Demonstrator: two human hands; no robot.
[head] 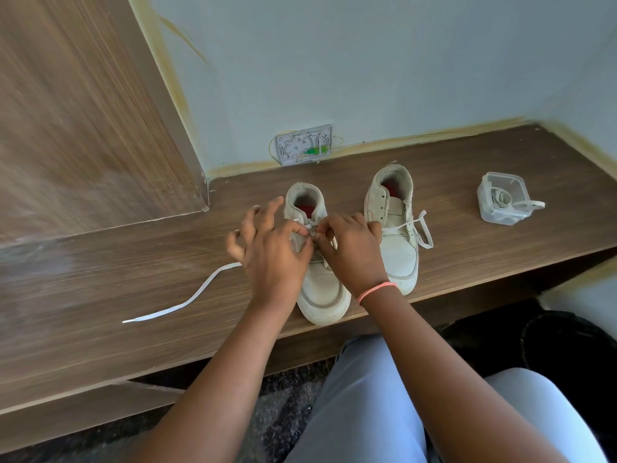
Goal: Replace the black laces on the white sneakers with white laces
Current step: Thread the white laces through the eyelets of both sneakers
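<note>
**Both hands at the left sneaker's lace**

Grey-trousered knees (384,396) sit below the wooden shelf (467,182). Left hand (273,252) and right hand (350,252) meet over the near sneaker (322,292), fingertips pinching its white lace (187,300) — one end trails left along the wood. Beside it stands the second sneaker (399,252), laced white. Farther right — a clear plastic box (502,198) holding a coiled lace.

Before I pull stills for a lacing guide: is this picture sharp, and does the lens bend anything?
Head view: sharp at centre, where both hands, left hand and right hand, work the lace on the near sneaker; the wooden panel at left is smeared; the shelf edge bows with wide-angle distortion; light is soft, no glare.
</note>
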